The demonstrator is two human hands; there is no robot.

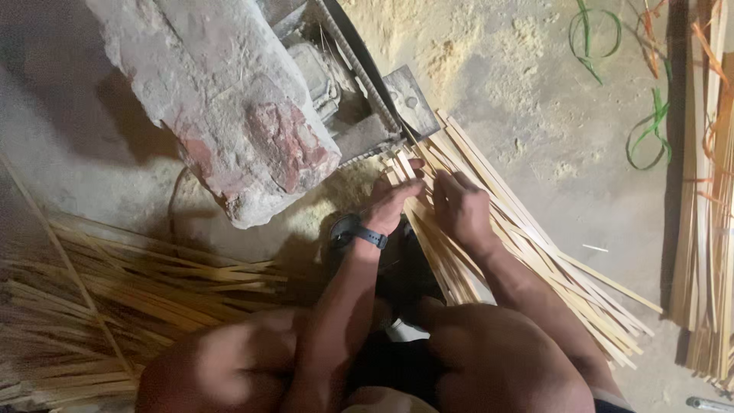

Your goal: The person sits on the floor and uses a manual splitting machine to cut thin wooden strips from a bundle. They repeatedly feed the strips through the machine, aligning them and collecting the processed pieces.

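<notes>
Bamboo strips (535,260) lie in a loose fan on the floor (535,115) in front of you, running from the machine in the middle out to the near right. Both your hands are on the far end of that fan, just beside the machine's metal plate. Your left hand (394,203), with a dark watch (355,231) on its wrist, has its fingers stretched forward and resting on the strip ends; whether it pinches one strip you cannot tell from here. Your right hand (461,210) lies curled over the strips just to the right of it, fingers bent down onto them, and the two hands almost touch.

The machine (359,99) sits far and centre, a grey metal block with a flat plate (410,99) bearing one round hole. A big rough slab of brick and mortar (229,107), one piece, grey with red patches, lies over its left side.

You have three heaps of strips in view: the fan under your hands, a thick darker pile (115,306) at the near left, and a pale stack (707,214) standing along the right edge. Green bands (650,130) curl on the floor at the far right, two loops that you can count, with orange ones mixed into the stack. Pale sawdust (474,46) is spread at the far side. One small white scrap (405,330) lies between your knees. No packages, labels or signs show.
</notes>
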